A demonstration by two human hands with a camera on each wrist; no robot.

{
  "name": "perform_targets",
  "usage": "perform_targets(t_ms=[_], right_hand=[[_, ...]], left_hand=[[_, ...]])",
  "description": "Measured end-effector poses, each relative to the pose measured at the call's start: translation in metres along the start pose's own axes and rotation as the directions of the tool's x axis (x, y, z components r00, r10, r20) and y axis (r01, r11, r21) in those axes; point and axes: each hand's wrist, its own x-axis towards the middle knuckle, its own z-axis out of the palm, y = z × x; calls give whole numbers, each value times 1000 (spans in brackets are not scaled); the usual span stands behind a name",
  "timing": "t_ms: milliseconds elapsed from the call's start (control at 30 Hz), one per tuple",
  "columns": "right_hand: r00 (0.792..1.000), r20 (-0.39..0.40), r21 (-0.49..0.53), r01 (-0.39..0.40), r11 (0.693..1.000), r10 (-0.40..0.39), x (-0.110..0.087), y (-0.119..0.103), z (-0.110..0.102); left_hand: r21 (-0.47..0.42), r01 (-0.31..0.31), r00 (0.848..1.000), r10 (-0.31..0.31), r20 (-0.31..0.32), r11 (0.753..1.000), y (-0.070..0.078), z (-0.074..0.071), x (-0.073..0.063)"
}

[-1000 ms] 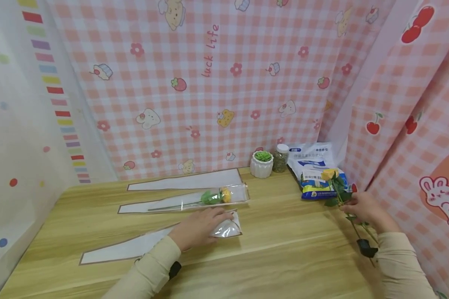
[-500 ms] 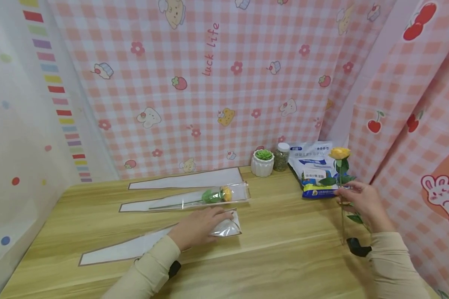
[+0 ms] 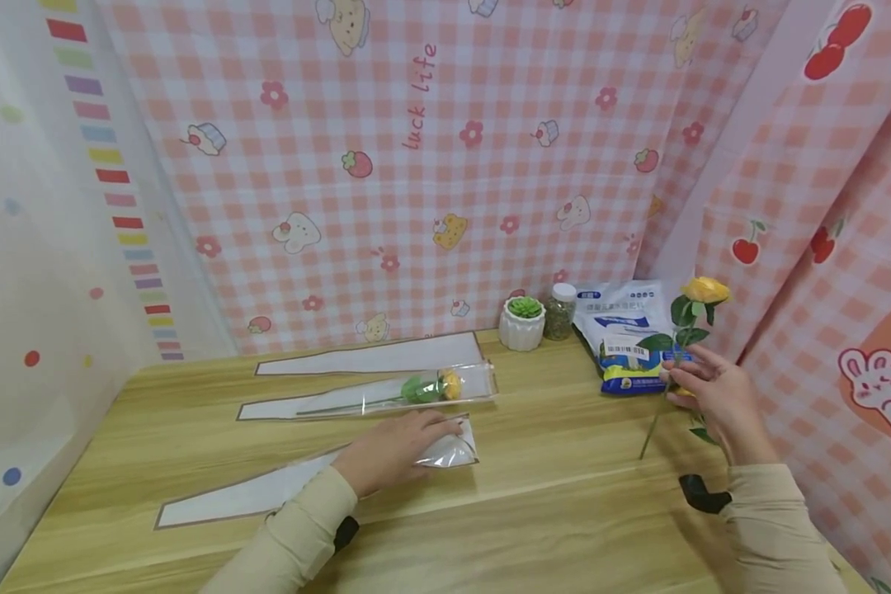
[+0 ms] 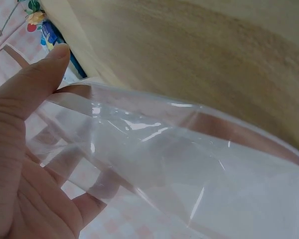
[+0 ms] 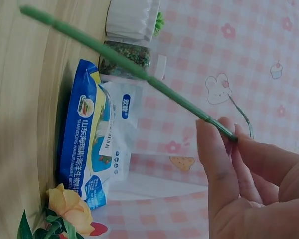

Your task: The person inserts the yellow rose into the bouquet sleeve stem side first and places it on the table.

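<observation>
My right hand (image 3: 723,408) pinches the green stem (image 5: 124,62) of a yellow rose (image 3: 705,290) between thumb and fingers. The bloom points up and right, and the bare stem end slants down over the table. My left hand (image 3: 393,452) grips the mouth of the nearest clear flower sleeve (image 4: 154,129), which has a brown border and white panel. Its thumb lies at the sleeve's rim, the fingers against the film below. Another yellow rose (image 5: 70,209) lies under my right hand, mostly hidden in the head view.
A middle sleeve (image 3: 267,410) contains a yellow rose (image 3: 450,384); a flat sleeve (image 3: 371,356) lies behind it. Along the back stand a white succulent pot (image 3: 522,332), a lidded jar (image 3: 561,313) and a blue-and-white bag (image 3: 624,342). Curtains border the wooden table (image 3: 549,511).
My right hand has lifted the rose from beside the bag and tilted it, bloom up and right, stem end swung left. A second rose stays behind. My left hand has kept its place.
</observation>
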Motion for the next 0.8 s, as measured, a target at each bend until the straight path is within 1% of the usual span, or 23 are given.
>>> perform_targets(t_ms=[200, 267, 433, 567, 633, 800], right_hand=[[999, -21, 11, 36, 999, -36, 2, 2, 4], [999, -31, 26, 36, 999, -35, 3, 3, 5], [998, -42, 77, 53, 996, -50, 3, 3, 7], [994, -57, 128, 96, 987, -89, 3, 4, 12], [991, -78, 132, 121, 984, -111, 3, 3, 15], [979, -147, 81, 155, 985, -142, 1, 0, 25]], left_hand=[[-1, -4, 1000, 4, -11, 1000, 0, -3, 1], [-5, -4, 1000, 4, -10, 1000, 1, -4, 1], [-8, -5, 1000, 5, -12, 1000, 1, -5, 0], [3, -6, 1000, 6, -14, 1000, 0, -4, 0], [7, -5, 1000, 5, -17, 1000, -1, -3, 1], [4, -6, 1000, 6, -23, 1000, -1, -1, 2]])
